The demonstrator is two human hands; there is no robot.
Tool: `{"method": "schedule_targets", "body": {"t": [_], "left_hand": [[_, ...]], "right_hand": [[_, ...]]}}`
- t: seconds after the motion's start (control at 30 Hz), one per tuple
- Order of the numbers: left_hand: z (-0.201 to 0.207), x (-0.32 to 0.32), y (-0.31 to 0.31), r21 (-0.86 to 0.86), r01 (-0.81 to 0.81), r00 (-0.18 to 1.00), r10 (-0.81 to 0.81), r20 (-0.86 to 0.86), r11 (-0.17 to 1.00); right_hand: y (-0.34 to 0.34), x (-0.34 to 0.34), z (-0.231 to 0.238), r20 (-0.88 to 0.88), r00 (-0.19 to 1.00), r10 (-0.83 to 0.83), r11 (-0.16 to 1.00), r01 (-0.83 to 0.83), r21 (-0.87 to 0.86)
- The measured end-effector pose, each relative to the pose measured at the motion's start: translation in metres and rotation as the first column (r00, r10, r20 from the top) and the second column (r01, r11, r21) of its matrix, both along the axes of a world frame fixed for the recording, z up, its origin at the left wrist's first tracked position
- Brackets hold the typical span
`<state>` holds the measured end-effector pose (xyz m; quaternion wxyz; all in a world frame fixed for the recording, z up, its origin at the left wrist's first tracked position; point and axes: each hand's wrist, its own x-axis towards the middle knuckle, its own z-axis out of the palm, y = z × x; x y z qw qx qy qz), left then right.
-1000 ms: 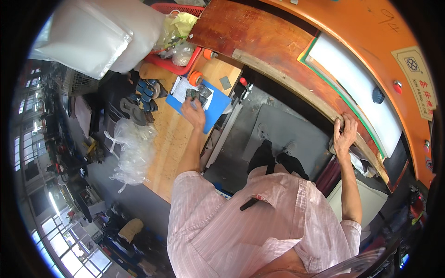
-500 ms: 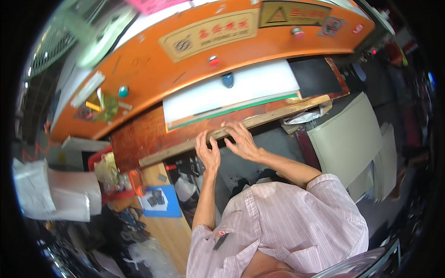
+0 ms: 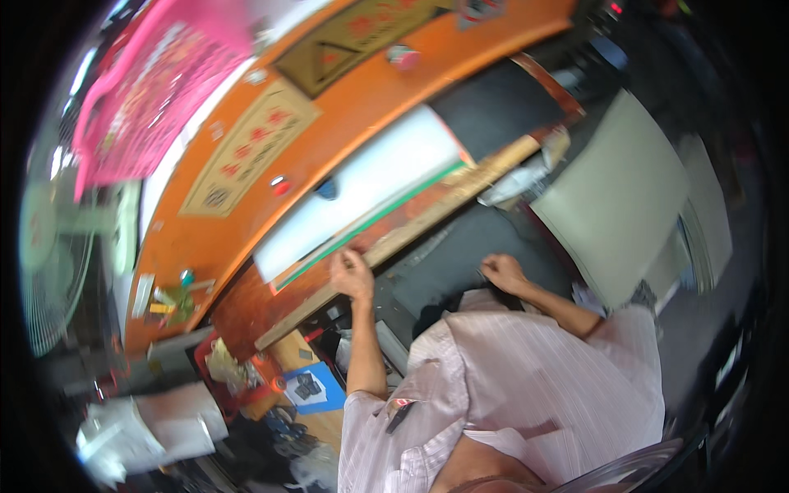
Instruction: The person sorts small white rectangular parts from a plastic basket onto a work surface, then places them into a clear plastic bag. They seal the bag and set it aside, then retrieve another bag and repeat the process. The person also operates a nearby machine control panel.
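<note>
My left hand is raised over the wooden edge strip of the worktable, fingers curled in. Whether it holds anything is hidden by the curl and some blur. My right hand is off the table's front edge, to the right of the left hand, with its fingers closed; their contents, if any, are too small to make out. Beyond the left hand lies a white board with a green strip along its near side. A small dark blue object sits at the board's far side.
Behind the board rises an orange machine panel with a red button. A pink basket and a fan stand at the far left. Large pale sheets stand at right. A blue card lies at lower left.
My right hand has left the wooden edge, moving right and back, and its fingers have closed. The left hand's fingers have curled. The whole view has turned, bringing the pink basket further in.
</note>
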<state>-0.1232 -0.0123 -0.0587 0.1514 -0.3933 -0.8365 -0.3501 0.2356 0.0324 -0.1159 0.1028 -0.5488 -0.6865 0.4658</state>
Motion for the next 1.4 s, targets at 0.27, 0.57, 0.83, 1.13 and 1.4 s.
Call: {"method": "schedule_targets", "body": {"t": [0.27,0.57,0.83,1.13,1.4], "left_hand": [[-0.009,-0.030,0.027,-0.056,-0.055,0.998,0.057,0.026,0.997],[-0.013,-0.064,0.054,-0.024,0.048,0.996,-0.046,0.070,0.999],[0.002,-0.057,0.075,0.034,0.059,0.973,-0.065,0.222,0.998],[-0.003,0.101,0.216,0.138,0.381,0.901,-0.401,0.165,0.914],[-0.003,0.179,0.301,-0.014,0.037,0.993,-0.035,0.108,0.999]], "right_hand": [[0.008,-0.070,0.011,-0.241,0.942,0.234,0.964,-0.257,-0.069],[0.028,-0.035,0.010,-0.070,0.997,0.041,0.992,-0.049,-0.115],[0.102,0.036,-0.005,-0.099,0.990,-0.100,0.994,0.105,0.037],[0.362,0.233,-0.025,-0.414,0.792,-0.449,0.832,0.539,0.127],[0.572,0.347,0.053,-0.238,0.661,-0.712,0.622,0.750,0.224]]}}
